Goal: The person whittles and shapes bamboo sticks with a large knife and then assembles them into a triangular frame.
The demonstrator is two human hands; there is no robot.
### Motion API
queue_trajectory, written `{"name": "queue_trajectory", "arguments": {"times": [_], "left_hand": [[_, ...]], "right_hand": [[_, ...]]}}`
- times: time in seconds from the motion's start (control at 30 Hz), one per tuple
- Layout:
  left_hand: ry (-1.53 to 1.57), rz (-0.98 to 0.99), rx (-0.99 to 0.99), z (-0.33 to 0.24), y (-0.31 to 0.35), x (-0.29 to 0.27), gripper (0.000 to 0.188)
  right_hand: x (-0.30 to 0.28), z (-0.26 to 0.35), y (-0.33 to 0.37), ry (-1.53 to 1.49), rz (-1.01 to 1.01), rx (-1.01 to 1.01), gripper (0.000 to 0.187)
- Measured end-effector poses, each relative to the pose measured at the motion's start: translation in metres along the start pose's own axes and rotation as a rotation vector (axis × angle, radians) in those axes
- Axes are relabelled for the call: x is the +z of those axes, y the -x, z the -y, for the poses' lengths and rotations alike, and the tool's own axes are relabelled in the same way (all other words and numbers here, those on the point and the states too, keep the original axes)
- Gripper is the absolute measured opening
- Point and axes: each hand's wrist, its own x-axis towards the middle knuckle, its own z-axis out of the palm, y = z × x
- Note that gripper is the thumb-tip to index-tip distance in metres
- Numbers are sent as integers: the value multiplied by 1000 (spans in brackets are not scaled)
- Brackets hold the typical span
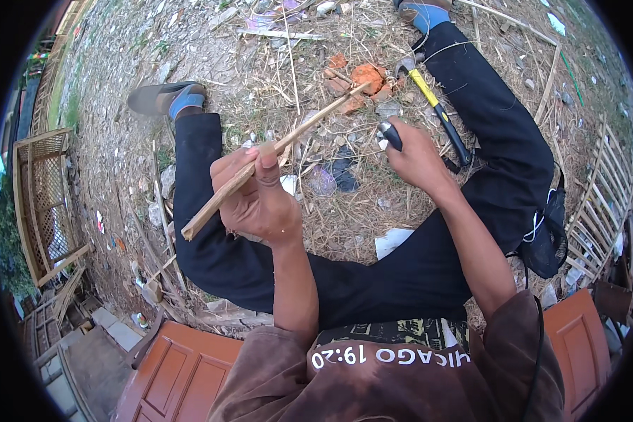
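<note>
My left hand [260,197] is closed round a long, thin wooden stick [309,125], pinching it between thumb and fingers. The stick slants from near my left knee up to the right, and its far end lies over some broken orange brick [368,76]. In my right hand [418,158] is a black-handled tool [390,135] with a silver end, held apart from the stick; the rest of it is hidden by the fingers. Just beyond that hand, beside my right shin, a hammer [432,98] with a yellow and black handle lies on the ground.
Dry grass, stones and litter cover the ground between my spread legs. A reddish-brown panelled door [179,373] lies beneath me. At left stands a wooden lattice frame [49,204], at right a slatted wooden rack [601,204]. A black pouch [545,243] rests by my right hip.
</note>
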Motion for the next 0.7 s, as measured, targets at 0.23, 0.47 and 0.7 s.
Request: {"name": "queue_trajectory", "arguments": {"times": [0.23,0.47,0.7], "left_hand": [[40,-87,-93,5,-10,3,15],[48,-265,-201,15,-37,7,11],[81,-66,-245,24,-69,-9,17]], "right_hand": [[-3,-62,-19,28,-52,129,15],[-6,2,-11,-30,-85,27,27],[11,1,2,-156,-24,-13,27]]}}
